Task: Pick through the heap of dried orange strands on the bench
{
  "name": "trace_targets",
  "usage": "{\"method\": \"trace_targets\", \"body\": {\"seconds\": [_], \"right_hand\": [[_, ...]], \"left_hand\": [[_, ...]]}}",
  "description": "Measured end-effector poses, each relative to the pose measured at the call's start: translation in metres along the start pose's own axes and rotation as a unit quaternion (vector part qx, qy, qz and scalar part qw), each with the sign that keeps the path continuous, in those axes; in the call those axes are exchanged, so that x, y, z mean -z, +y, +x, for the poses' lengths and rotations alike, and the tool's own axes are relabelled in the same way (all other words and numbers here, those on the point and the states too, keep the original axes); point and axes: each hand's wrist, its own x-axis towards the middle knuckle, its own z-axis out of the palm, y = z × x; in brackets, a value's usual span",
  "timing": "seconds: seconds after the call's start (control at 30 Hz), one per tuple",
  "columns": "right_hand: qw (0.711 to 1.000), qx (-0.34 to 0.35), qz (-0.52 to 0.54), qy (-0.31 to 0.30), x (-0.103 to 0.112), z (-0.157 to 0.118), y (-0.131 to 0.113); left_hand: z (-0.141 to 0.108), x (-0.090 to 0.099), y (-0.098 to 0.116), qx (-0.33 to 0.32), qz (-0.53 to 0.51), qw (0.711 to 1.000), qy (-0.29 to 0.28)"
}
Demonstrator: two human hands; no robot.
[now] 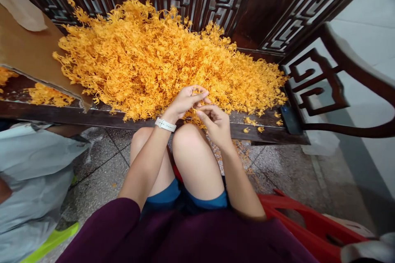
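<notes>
A big heap of small orange molded plastic pieces [148, 57], tangled on thin stems, covers the dark wooden bench [247, 131]. At its front edge, above my knees, my left hand [187, 100] pinches a small orange plastic piece [195, 95], with a white watch band on that wrist. Close by on the right, my right hand [216, 123] has thumb and forefinger pressed together at an orange bit near the left fingertips. The fingers hide most of what both hands hold, and its exact shape is too small to make out.
A cardboard sheet [33, 53] leans over the bench at left. Carved chair armrest [324, 82] and a dark phone-like object [290, 118] stand at the right end. A person in grey clothing [37, 172] sits at left. A red plastic chair [302, 218] is at lower right.
</notes>
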Motion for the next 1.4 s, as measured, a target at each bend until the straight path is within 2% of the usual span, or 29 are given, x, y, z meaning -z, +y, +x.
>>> {"method": "trace_targets", "body": {"seconds": [0.13,0.23,0.47,0.53,0.57,0.6,0.67,0.7,0.73,0.77,0.8,0.83,0.9,0.97,1.0,1.03,1.07,1.17,1.27,1.33,1.4], "right_hand": [[0.996,0.019,-0.044,-0.077,-0.004,-0.009,-0.004],[0.992,0.016,-0.048,-0.119,-0.006,-0.015,-0.012],[0.984,-0.008,-0.006,-0.177,0.011,-0.014,-0.025],[0.973,0.005,0.032,-0.229,0.011,-0.020,-0.030],[0.956,0.019,0.067,-0.284,0.009,-0.024,-0.033],[0.927,0.032,0.109,-0.356,0.005,-0.029,-0.035],[0.844,0.050,0.181,-0.502,-0.003,-0.041,-0.039],[0.812,0.048,0.203,-0.545,-0.006,-0.046,-0.039],[0.795,0.040,0.218,-0.564,-0.007,-0.049,-0.039],[0.792,0.033,0.229,-0.565,-0.006,-0.050,-0.037],[0.800,0.031,0.247,-0.546,-0.002,-0.049,-0.034],[0.821,0.030,0.276,-0.499,0.005,-0.046,-0.032],[0.880,0.021,0.339,-0.331,0.024,-0.035,-0.027],[0.928,-0.021,0.355,-0.111,0.042,-0.020,-0.024],[0.937,-0.044,0.345,-0.022,0.049,-0.014,-0.024],[0.942,-0.065,0.328,0.037,0.053,-0.009,-0.024],[0.944,-0.081,0.311,0.067,0.055,-0.006,-0.025],[0.969,-0.101,0.217,0.063,0.044,-0.006,-0.022],[0.998,-0.049,0.038,0.015,0.023,-0.009,-0.013],[0.999,-0.018,-0.048,-0.019,0.012,-0.007,-0.005],[0.997,-0.011,-0.076,-0.023,0.005,-0.002,0.002]], "left_hand": [[0.003,-0.001,0.000,-0.051,0.025,0.997,0.050],[0.003,-0.007,-0.001,-0.053,0.018,0.996,0.066],[0.002,-0.022,-0.004,-0.059,-0.013,0.998,0.031],[0.007,-0.020,-0.005,-0.077,-0.012,0.995,0.055],[0.011,-0.016,-0.005,-0.088,-0.020,0.992,0.089],[0.015,-0.012,-0.004,-0.096,-0.036,0.986,0.131],[0.020,-0.003,-0.001,-0.085,-0.089,0.974,0.191],[0.021,0.001,0.001,-0.066,-0.119,0.973,0.189],[0.021,0.004,0.003,-0.043,-0.147,0.973,0.172],[0.019,0.006,0.005,-0.023,-0.171,0.974,0.148],[0.017,0.007,0.007,-0.006,-0.189,0.974,0.127],[0.014,0.008,0.008,0.005,-0.205,0.972,0.112],[0.008,0.007,0.010,0.021,-0.233,0.967,0.104],[0.005,0.007,0.012,0.035,-0.259,0.960,0.102],[0.005,0.007,0.013,0.041,-0.272,0.956,0.099],[0.005,0.007,0.014,0.046,-0.285,0.952,0.097],[0.005,0.007,0.014,0.051,-0.298,0.948,0.094],[0.005,0.007,0.016,0.073,-0.329,0.938,0.075],[0.004,0.003,0.016,0.100,-0.333,0.937,0.032],[0.002,0.000,0.015,0.110,-0.328,0.938,0.009],[0.001,-0.002,0.016,0.113,-0.327,0.938,-0.005]]}}
